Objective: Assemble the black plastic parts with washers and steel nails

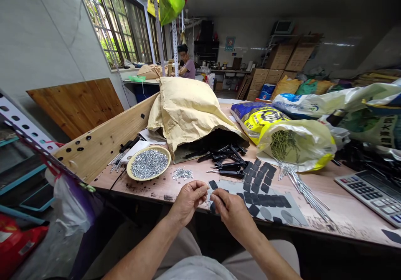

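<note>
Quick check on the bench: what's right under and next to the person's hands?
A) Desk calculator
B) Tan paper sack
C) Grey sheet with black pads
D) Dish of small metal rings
C. The left hand and right hand are held at the near edge of the grey sheet, which carries rows of black pads.

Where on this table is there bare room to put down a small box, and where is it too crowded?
Bare tabletop lies between the steel rods and the calculator. A narrower strip runs in front of the washer bowl, left of the left hand. The back is crowded: paper sack, black tools, plastic bags.
</note>
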The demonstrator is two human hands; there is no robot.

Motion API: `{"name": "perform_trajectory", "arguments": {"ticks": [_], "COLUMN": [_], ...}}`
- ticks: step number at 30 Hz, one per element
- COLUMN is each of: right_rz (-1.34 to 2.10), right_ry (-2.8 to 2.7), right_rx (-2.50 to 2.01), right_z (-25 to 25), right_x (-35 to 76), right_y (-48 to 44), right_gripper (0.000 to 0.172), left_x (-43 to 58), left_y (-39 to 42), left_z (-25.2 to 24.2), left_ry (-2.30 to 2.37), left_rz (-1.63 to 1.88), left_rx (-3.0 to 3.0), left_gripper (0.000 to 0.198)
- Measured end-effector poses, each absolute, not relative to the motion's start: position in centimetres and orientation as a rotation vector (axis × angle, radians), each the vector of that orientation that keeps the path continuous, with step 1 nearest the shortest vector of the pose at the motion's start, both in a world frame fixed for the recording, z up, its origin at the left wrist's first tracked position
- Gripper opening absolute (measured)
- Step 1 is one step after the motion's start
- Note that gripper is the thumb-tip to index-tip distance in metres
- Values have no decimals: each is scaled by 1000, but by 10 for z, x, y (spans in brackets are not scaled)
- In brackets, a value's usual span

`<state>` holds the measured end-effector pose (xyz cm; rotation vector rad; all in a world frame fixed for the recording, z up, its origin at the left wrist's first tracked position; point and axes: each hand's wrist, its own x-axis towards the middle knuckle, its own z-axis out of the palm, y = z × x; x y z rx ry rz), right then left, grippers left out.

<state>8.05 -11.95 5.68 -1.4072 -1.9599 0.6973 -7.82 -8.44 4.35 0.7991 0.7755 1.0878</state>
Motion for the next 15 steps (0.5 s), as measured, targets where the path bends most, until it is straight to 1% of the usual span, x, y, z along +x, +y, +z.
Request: {"name": "perform_trajectory", "arguments": {"ticks": [2, 4, 5, 8, 10, 12, 15], "right_rz": [882, 901, 816, 385, 215, 192, 250], "right_ry": [-1907, -1910, -1945, -2087, -2133, -2129, -2079], "right_rx": [-1366, -1362, -1378, -1446, -1459, -1433, -1377], "right_z": [58, 57, 55, 48, 44, 42, 44], "right_x": [81, 81, 82, 82, 82, 82, 82], "right_y": [-119, -119, -119, -118, -117, -117, -116], "right_gripper": [33, 32, 31, 28, 28, 27, 26], "left_x": [-78, -77, -77, -75, -75, -75, -77], "left_y": [-85, -86, -86, -86, -85, -85, -85], "left_z": [44, 45, 44, 44, 43, 43, 43], "left_ry": [762, 770, 780, 805, 797, 770, 731], "left_rz": [1078, 1070, 1069, 1081, 1078, 1065, 1042], "left_rx": [781, 766, 759, 729, 685, 622, 538], "left_gripper": [26, 27, 27, 29, 30, 30, 30]}}
